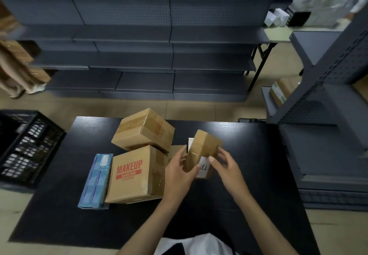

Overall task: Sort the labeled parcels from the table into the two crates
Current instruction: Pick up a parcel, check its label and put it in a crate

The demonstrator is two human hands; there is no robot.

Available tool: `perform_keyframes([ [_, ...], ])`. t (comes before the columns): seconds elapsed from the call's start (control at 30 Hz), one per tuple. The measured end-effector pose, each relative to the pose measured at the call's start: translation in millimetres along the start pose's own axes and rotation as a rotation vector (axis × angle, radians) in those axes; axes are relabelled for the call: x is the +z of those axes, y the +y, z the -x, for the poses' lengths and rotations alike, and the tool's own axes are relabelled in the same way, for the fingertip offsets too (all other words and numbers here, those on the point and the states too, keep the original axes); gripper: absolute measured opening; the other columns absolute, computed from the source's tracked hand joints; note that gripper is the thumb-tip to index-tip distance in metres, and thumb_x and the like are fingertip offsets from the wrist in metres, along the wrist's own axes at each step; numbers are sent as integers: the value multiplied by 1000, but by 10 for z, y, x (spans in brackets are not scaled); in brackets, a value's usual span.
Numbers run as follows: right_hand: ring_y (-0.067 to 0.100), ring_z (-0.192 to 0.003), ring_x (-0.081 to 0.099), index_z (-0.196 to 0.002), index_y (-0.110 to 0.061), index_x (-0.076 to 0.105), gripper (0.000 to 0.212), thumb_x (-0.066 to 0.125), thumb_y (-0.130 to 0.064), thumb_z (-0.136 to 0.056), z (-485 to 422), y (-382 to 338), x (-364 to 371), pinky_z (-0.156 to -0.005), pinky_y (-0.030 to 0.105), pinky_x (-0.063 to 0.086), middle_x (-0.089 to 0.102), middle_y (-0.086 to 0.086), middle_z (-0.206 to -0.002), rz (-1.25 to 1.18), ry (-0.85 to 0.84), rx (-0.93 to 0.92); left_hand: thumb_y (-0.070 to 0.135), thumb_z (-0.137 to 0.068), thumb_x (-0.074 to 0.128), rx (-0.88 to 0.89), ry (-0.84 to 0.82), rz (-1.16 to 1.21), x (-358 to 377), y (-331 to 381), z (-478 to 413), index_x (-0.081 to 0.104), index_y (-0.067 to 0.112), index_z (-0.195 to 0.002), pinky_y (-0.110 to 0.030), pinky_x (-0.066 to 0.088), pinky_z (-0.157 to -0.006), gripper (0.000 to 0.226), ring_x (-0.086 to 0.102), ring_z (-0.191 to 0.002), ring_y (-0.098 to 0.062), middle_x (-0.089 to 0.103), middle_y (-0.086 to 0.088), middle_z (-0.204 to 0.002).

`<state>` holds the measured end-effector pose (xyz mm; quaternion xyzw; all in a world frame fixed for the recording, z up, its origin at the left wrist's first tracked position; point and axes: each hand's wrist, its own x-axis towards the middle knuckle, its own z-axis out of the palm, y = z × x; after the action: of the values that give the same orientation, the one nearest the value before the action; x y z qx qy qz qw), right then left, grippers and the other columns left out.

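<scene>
The small parcel [205, 149] is between both hands, held above the tabletop [249, 175]. Fingers of the left hand [179, 172] and the right hand [226, 167] curl around its sides. It looks light and stiff; the taped faces may slip, so better to hold it by the edges.

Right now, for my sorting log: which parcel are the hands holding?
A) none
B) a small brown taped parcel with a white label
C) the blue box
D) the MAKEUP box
B: the left hand and right hand both grip the small brown parcel, while the MAKEUP box and blue box lie on the table.
</scene>
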<state>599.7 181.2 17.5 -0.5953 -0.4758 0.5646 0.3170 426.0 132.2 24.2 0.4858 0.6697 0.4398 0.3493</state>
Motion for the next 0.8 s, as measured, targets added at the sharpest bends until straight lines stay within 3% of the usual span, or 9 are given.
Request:
perform_keyframes([
  [0.07, 7, -115, 63, -140, -42, 50, 49, 69, -44, -96, 50, -90, 103, -91, 34, 57, 63, -18, -129, -147, -72, 61, 26, -88, 83, 120, 1, -70, 64, 69, 14, 59, 28, -140, -18, 52, -99, 57, 60, -119, 5, 64, 21, -126],
  [0.13, 14, -114, 70, -138, -34, 57, 42, 68, -38, -97, 74, -108, 182, -93, 44, 61, 71, -9, -127, -281, -56, 57, 17, -88, 81, 205, -27, -106, 126, 89, 22, 64, 26, -133, -26, 54, -100, 48, 60, -120, 3, 64, 19, -126],
  [0.23, 9, -111, 71, -130, -32, 61, 32, 67, -31, -99, 75, -166, 201, -83, 33, 62, 74, -13, -119, -346, 58, 14, 14, -92, 78, 292, -83, -179, 191, 62, 34, 62, 28, -137, -25, 48, -111, 50, 53, -132, 4, 60, 18, -137],
  [0.37, 9, -106, 72, -127, -29, 61, 36, 73, -24, -94, 81, -168, 184, -72, 26, 61, 75, -10, -115, -388, 132, 34, 17, -97, 72, 271, -125, -166, 184, 12, 32, 54, 24, -150, -24, 40, -119, 56, 43, -144, 3, 52, 15, -152],
  [0.5, 11, -104, 74, -127, -28, 59, 48, 83, -29, -85, 108, -74, 165, -85, 37, 63, 77, -6, -114, -379, 151, 51, 15, -99, 69, 303, -259, -147, 154, 29, 104, 49, 26, -155, -24, 36, -121, 60, 38, -148, 3, 47, 16, -158],
  [0.63, 13, -104, 74, -125, -26, 60, 44, 82, -31, -87, 53, 2, 89, -94, 46, 61, 77, -3, -113, -329, 206, 83, -3, -102, 56, 248, -359, -55, 134, 55, 129, 56, 21, -150, -19, 32, -122, 53, 37, -148, 4, 49, 13, -157],
  [0.7, 15, -104, 74, -125, -26, 61, 40, 79, -32, -90, 46, 48, 49, -93, 49, 61, 76, -2, -114, -303, 206, 88, -7, -102, 53, 197, -356, -45, 87, 20, 102, 60, 25, -144, -22, 34, -122, 54, 38, -146, 8, 50, 18, -153],
  [0.8, 18, -102, 74, -128, -23, 62, 35, 73, -31, -95, 62, 93, -40, -87, 49, 63, 74, 1, -118, -344, 197, 112, 5, -104, 59, 162, -229, -109, -2, -43, 36, 61, 30, -141, -29, 41, -120, 44, 41, -142, 10, 51, 22, -151],
])
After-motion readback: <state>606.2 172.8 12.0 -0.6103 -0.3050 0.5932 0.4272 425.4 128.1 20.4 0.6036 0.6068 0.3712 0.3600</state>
